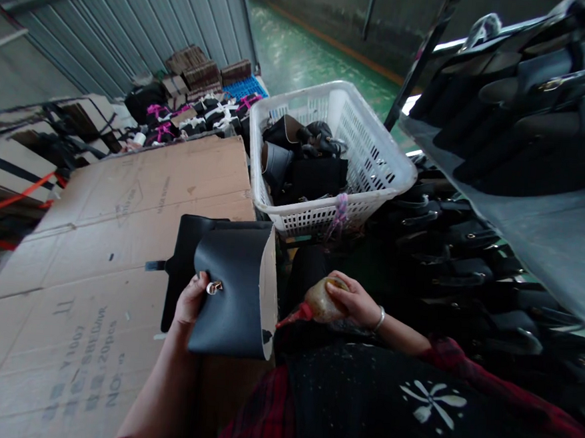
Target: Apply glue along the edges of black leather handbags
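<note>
My left hand grips a black handbag by its flap side, the thumb beside a small gold metal clasp. The bag's pale edge faces right, and a dark flap with a short strap sticks out to the left. Wrapped in my right hand is a squeeze bottle of amber-coloured contents. Its red nozzle points left and down, close to the lower end of the bag's pale edge; whether the tip touches it I cannot tell.
Flattened cardboard covers the table at left. Behind my hands stands a white plastic basket holding several black bags. A rack with many black bags rises at right. Stacked brown pieces and pink-tied bundles lie at the back.
</note>
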### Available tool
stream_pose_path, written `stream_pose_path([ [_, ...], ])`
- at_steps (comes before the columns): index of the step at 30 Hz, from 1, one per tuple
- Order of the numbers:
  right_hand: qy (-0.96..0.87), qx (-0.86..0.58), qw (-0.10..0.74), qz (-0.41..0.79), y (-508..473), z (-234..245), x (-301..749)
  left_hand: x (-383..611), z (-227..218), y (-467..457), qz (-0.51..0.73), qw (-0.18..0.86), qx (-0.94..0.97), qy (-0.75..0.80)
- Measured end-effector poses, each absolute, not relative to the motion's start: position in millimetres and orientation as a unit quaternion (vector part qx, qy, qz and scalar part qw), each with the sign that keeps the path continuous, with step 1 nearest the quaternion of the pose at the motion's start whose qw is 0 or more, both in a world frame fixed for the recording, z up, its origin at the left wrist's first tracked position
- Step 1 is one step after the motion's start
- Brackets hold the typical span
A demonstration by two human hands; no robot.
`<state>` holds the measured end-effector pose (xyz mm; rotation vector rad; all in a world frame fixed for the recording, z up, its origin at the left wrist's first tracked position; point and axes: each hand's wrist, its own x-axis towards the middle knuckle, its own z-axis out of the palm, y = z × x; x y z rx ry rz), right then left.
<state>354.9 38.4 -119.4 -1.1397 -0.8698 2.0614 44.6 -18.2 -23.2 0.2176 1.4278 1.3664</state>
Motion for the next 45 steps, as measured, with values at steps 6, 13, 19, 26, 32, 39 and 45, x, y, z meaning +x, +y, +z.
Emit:
stream_pose_path([
  [6,-0.223,-0.451,0.412,0.76,60,-119,359,33,21,16,0.611,0.484,0.193,0.596],
  [13,-0.215,-0.443,0.487,0.721,77,-116,366,19,52,38,0.643,0.437,0.283,0.561],
  [19,-0.233,-0.469,0.529,0.668,80,-115,376,42,-3,-12,0.561,0.505,0.247,0.608],
  [26,-0.336,-0.47,0.524,0.625,97,-114,378,55,-12,-23,0.563,0.502,0.185,0.63],
  [32,-0.46,-0.439,0.488,0.597,131,-110,360,56,-11,-20,0.544,0.511,0.189,0.638],
  [39,-0.452,-0.413,0.462,0.642,159,-122,339,57,-13,-18,0.53,0.522,0.196,0.639],
  [45,-0.429,-0.408,0.412,0.693,160,-135,338,53,-17,-18,0.521,0.52,0.193,0.649],
])
